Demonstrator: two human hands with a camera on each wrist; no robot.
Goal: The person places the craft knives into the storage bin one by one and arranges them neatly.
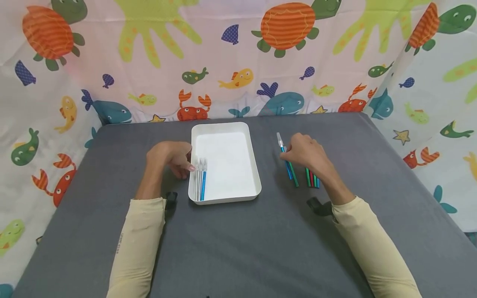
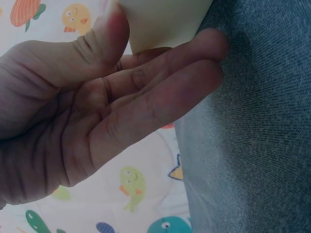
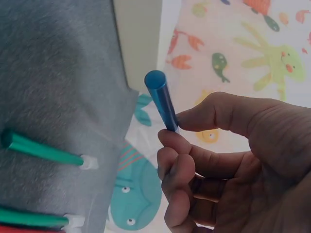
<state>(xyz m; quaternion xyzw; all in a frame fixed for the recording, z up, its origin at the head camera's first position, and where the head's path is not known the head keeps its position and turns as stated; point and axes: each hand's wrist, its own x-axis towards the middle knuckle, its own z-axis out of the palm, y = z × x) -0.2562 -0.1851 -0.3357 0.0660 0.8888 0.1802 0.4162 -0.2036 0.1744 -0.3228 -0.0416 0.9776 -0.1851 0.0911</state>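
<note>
My right hand (image 1: 306, 152) pinches a blue craft knife (image 3: 163, 99) between thumb and fingertips, its clear cap pointing away in the head view. Under that hand a green craft knife (image 1: 293, 174) lies on the cloth, with several more green, red (image 1: 311, 178) and blue ones beside it, partly hidden. A white tray (image 1: 227, 199) stands in the middle. Along its left side lie silver craft knives (image 1: 196, 186) and a blue one (image 1: 203, 186), side by side, capped ends away. My left hand (image 1: 172, 158) holds the tray's left rim, thumb on the edge and fingers along the outer wall.
A grey cloth (image 1: 231, 248) covers the table. Behind and at both sides hangs a white curtain (image 1: 220, 54) printed with sea animals. Dark straps (image 1: 320, 207) show at both wrists.
</note>
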